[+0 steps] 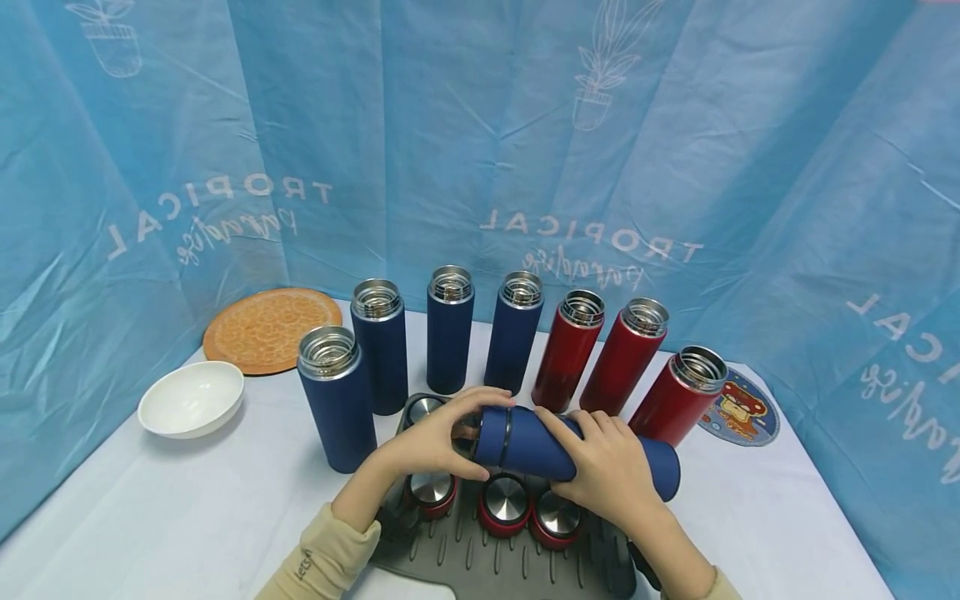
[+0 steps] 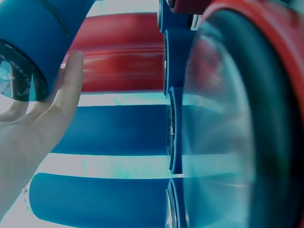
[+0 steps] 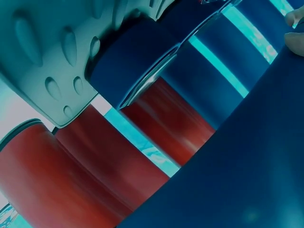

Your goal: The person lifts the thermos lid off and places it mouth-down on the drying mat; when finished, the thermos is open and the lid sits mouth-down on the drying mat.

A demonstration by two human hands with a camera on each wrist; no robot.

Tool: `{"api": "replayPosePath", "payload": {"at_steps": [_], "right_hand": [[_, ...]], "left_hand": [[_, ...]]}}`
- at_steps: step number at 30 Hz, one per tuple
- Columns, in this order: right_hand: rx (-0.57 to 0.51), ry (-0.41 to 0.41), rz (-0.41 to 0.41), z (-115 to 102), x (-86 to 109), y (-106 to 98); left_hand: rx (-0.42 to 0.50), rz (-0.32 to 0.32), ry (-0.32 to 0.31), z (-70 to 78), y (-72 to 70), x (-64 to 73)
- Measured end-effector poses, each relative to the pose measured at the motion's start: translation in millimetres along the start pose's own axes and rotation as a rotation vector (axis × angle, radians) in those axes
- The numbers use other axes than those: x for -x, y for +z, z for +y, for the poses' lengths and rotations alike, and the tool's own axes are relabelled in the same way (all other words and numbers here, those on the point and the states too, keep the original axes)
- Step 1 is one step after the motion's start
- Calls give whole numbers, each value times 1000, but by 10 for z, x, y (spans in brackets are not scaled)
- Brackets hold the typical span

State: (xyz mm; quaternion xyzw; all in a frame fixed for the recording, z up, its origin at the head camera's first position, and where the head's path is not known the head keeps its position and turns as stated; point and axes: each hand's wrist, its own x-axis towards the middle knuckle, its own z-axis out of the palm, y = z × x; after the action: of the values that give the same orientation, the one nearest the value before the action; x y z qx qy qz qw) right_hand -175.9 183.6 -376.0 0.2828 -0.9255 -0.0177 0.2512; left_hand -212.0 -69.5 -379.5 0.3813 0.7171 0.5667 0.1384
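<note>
A navy blue thermos bottle (image 1: 528, 443) lies nearly sideways in the air over a grey ridged mat (image 1: 480, 575). My right hand (image 1: 607, 467) grips its body, fingers wrapped over the top side. At the other end, my left hand (image 1: 427, 437) holds the blue lid (image 1: 491, 435) between thumb and fingers. From the left wrist, the lid's dark, printed glossy top (image 2: 19, 71) shows against the fingers. The bottle body (image 3: 247, 166) fills the lower right of the right wrist view. Red-rimmed steel-topped lids (image 1: 506, 500) sit on the mat just below the bottle.
Several lidless blue bottles (image 1: 448, 342) stand upright in an arc at the left and back, continued by three red ones (image 1: 626, 354) to the right. A white bowl (image 1: 191, 400) and an orange round mat (image 1: 273, 329) lie left; a cartoon coaster (image 1: 742, 408) lies far right.
</note>
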Motion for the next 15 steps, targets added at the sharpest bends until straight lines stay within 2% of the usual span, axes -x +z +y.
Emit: {"api": "replayPosePath", "payload": {"at_steps": [5,15], "right_hand": [[4,0,2,-4,5,0],[20,-8,55,-11,8,9]], "left_hand": [[9,2,19,-8,9,-2],[84,49,-93,22,-1,13]]}}
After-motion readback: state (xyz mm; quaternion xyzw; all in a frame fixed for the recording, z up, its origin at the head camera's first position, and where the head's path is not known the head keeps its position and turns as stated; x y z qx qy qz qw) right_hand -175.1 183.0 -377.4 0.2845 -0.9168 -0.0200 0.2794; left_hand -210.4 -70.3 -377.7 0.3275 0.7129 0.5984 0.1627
